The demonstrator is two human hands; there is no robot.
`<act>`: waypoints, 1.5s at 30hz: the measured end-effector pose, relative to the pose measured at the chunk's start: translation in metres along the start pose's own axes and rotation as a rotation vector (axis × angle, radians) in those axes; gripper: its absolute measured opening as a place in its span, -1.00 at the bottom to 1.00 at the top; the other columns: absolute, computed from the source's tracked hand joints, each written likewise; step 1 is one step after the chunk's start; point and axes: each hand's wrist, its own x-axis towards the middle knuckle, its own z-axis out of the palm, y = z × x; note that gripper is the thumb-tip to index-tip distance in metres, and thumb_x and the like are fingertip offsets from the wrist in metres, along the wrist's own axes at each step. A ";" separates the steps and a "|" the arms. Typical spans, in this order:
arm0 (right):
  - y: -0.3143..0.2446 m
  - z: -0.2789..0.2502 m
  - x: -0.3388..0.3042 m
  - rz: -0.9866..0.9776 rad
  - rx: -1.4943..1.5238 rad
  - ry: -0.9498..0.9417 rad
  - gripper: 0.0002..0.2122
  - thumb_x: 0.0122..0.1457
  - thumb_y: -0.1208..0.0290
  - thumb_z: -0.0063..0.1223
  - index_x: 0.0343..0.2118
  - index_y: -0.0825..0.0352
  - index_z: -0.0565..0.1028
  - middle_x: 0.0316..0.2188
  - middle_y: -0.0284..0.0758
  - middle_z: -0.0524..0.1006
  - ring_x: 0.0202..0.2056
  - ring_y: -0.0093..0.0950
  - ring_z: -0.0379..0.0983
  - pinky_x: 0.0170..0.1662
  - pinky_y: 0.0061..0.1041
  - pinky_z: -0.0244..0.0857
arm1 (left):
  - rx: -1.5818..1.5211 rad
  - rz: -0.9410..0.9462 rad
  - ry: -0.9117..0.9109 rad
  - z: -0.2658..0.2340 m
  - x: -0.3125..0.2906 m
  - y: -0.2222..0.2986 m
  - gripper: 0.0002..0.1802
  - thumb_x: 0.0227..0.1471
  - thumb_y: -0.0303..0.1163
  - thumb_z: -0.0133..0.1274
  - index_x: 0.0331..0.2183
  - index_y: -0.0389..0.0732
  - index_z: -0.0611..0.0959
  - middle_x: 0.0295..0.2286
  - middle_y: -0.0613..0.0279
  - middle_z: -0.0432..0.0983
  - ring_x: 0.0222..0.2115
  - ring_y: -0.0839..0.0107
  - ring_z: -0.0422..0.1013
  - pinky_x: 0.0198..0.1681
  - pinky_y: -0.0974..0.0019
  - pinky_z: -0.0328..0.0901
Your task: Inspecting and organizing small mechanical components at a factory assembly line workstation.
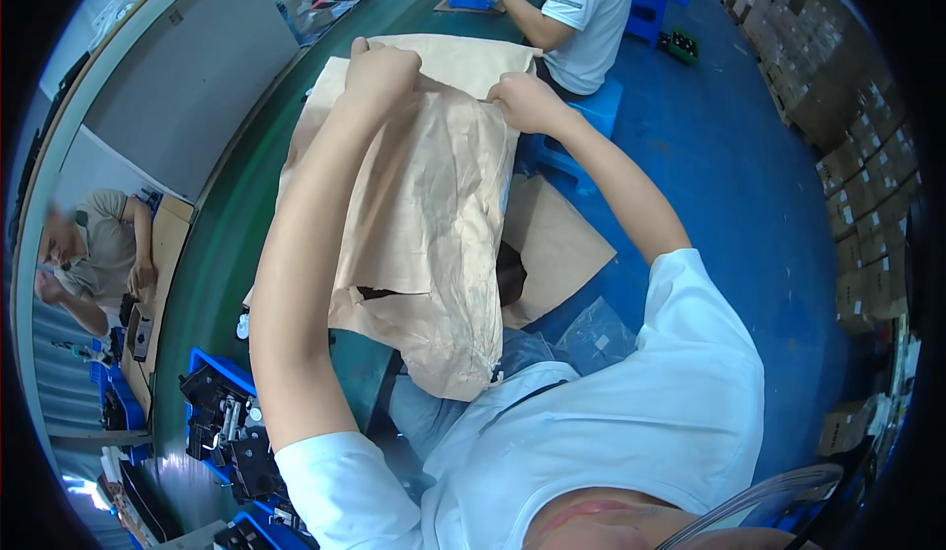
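A large, crumpled sheet of brown kraft paper point(424, 195) is stretched between my hands and hangs down toward my lap. Its far part spreads over the green bench top. My left hand point(384, 72) is closed on the paper near its far left side. On the right, my right hand point(527, 102) pinches the paper's edge, a little nearer to me. Folds and a dark gap show in the lower part of the sheet. Below my right forearm lies another piece of brown paper point(557, 244), with a dark opening at its left edge.
Blue bins point(222, 402) of black and metal parts stand at my left on the green bench point(236, 225). Clear plastic point(598, 338) lies near my lap. A person in white point(591, 23) sits ahead on a blue stool point(601, 106). Stacked cartons point(857, 175) line the right side.
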 end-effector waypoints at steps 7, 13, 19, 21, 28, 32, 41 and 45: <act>-0.001 0.013 -0.011 0.026 0.028 0.103 -0.79 0.01 0.64 -0.02 -0.36 0.32 0.64 -0.40 -0.24 0.47 -0.33 -0.25 0.45 -0.22 -0.33 0.39 | 0.064 0.042 0.061 -0.018 0.001 0.019 -0.89 -0.18 -0.39 0.10 -0.57 -0.12 0.71 -0.53 0.15 0.62 -0.46 0.16 0.45 -0.05 0.10 0.14; 0.002 0.052 -0.038 0.026 0.028 0.359 -0.77 0.00 0.64 -0.01 -0.30 0.30 0.63 -0.38 -0.24 0.44 -0.28 -0.25 0.43 -0.22 -0.32 0.38 | 0.177 0.049 0.117 -0.018 0.008 0.027 -0.89 -0.19 -0.39 0.10 -0.56 -0.11 0.71 -0.53 0.16 0.63 -0.43 0.17 0.45 -0.05 0.11 0.14; 0.006 0.045 -0.054 0.207 -0.009 0.307 -0.76 -0.02 0.64 0.00 -0.29 0.30 0.61 -0.38 -0.24 0.43 -0.26 -0.25 0.41 -0.22 -0.32 0.38 | 0.256 0.068 0.118 -0.025 0.012 0.038 -0.87 -0.14 -0.34 0.11 -0.55 -0.10 0.72 -0.52 0.19 0.63 -0.39 0.21 0.43 -0.04 0.13 0.13; 0.007 0.044 -0.057 0.183 -0.043 0.295 -0.77 -0.02 0.64 0.00 -0.30 0.30 0.61 -0.38 -0.25 0.43 -0.27 -0.24 0.41 -0.21 -0.32 0.39 | 0.270 0.045 0.121 -0.025 0.012 0.033 -0.85 -0.10 -0.31 0.10 -0.55 -0.11 0.72 -0.51 0.17 0.63 -0.38 0.22 0.42 -0.04 0.13 0.12; -0.034 0.021 -0.153 0.235 0.172 0.434 -0.84 0.11 0.57 0.04 -0.26 0.35 0.60 -0.45 -0.28 0.41 -0.42 -0.33 0.39 -0.29 -0.43 0.33 | 0.310 -0.292 0.578 -0.062 -0.082 0.026 -0.53 0.05 -0.02 0.03 -0.54 -0.24 0.70 -0.55 0.11 0.59 -0.37 0.16 0.43 -0.09 0.11 0.19; -0.081 -0.004 -0.205 0.244 0.482 0.326 -0.81 0.08 0.62 0.11 -0.23 0.39 0.60 -0.47 -0.31 0.44 -0.51 -0.43 0.33 -0.38 -0.51 0.28 | -0.346 -0.866 -0.296 -0.102 -0.180 0.087 -0.25 0.06 0.16 -0.05 -0.61 -0.46 0.65 -0.72 0.00 0.48 -0.72 0.13 0.36 -0.51 0.21 0.34; -0.147 -0.025 -0.187 -0.345 0.469 0.322 -0.80 -0.04 0.65 0.14 -0.31 0.36 0.61 -0.51 -0.35 0.39 -0.53 -0.49 0.29 -0.45 -0.57 0.22 | -0.677 -1.018 -0.078 -0.044 -0.220 0.122 -0.46 0.04 -0.07 0.06 -0.55 -0.46 0.63 -0.62 -0.03 0.52 -0.63 0.13 0.40 -0.45 0.19 0.34; -0.157 -0.029 -0.174 -0.387 0.347 0.363 -0.80 -0.08 0.64 0.14 -0.33 0.35 0.60 -0.51 -0.36 0.36 -0.53 -0.49 0.28 -0.46 -0.57 0.22 | -0.782 -0.932 0.185 -0.040 -0.222 0.121 -0.60 0.02 -0.22 0.09 -0.55 -0.43 0.63 -0.61 0.01 0.51 -0.62 0.13 0.37 -0.46 0.19 0.31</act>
